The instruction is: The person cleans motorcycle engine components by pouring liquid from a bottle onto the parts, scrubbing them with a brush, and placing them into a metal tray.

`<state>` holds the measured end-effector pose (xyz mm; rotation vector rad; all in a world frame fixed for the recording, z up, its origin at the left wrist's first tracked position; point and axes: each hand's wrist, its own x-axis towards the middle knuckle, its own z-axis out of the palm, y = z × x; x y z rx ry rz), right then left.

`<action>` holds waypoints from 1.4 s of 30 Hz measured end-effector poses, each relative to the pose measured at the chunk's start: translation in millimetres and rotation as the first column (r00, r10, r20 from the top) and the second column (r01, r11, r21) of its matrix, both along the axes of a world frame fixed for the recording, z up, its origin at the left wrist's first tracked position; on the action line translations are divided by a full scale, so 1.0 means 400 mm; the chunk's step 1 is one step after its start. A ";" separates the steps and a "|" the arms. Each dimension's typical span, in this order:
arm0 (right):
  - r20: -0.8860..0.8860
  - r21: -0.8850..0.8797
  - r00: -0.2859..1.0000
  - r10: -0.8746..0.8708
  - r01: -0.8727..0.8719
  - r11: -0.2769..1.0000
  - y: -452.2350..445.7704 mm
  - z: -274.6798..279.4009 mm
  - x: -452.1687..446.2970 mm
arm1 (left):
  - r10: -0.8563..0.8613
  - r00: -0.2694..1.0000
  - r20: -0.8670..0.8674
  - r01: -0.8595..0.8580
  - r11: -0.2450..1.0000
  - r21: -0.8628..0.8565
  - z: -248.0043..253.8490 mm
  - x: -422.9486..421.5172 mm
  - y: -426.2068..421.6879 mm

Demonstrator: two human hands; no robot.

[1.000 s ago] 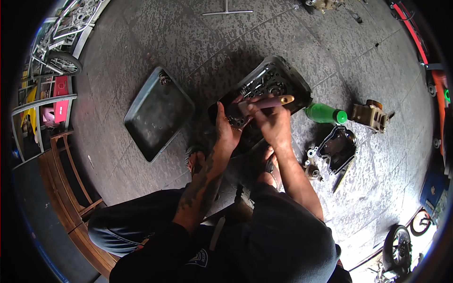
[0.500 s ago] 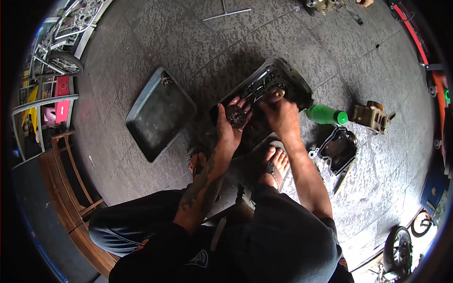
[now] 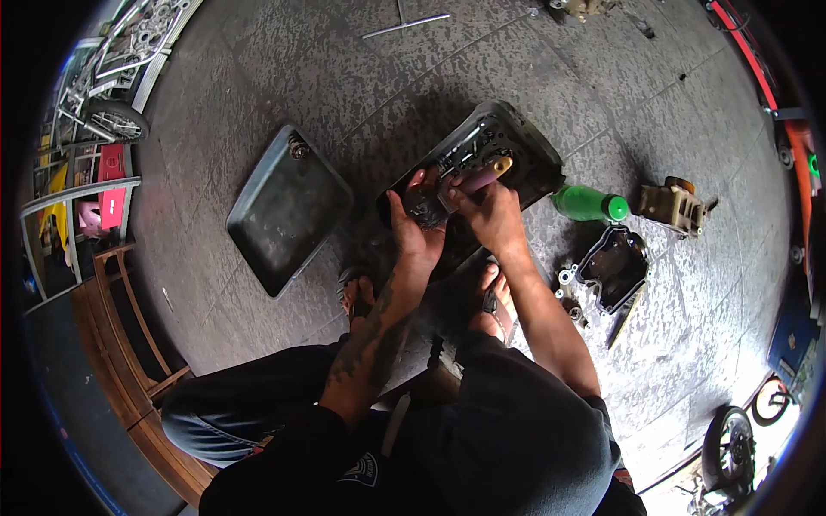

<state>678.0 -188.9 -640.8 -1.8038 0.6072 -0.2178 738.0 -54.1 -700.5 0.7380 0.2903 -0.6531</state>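
My left hand (image 3: 416, 232) is palm up over the near left part of a black tray (image 3: 540, 142), holding a dark, round metal part (image 3: 425, 209). In my right hand (image 3: 496, 219) is a brush (image 3: 482, 177) with a purplish handle and a yellowish end, its head over the round part. My fingers wrap the handle near the brush head. Several dark, wet metal parts (image 3: 469, 153) lie in the tray beyond my hands.
An oily tray (image 3: 288, 215) with a small part in its far corner lies left. Right of the black tray are a green bottle (image 3: 589, 204), a cover (image 3: 615, 268) and a metal block (image 3: 673, 206). A T-shaped tool (image 3: 406, 26) lies farther off.
Half a second ago my right hand was apart from the round part; now it has come left and the brush is over that part. The other person's hand at the top right is gone from view.
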 end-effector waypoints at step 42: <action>0.258 0.073 0.965 0.052 -0.073 0.995 0.016 0.030 -0.001 | -0.028 0.991 -0.131 0.031 0.999 0.016 0.023 -0.002 -0.014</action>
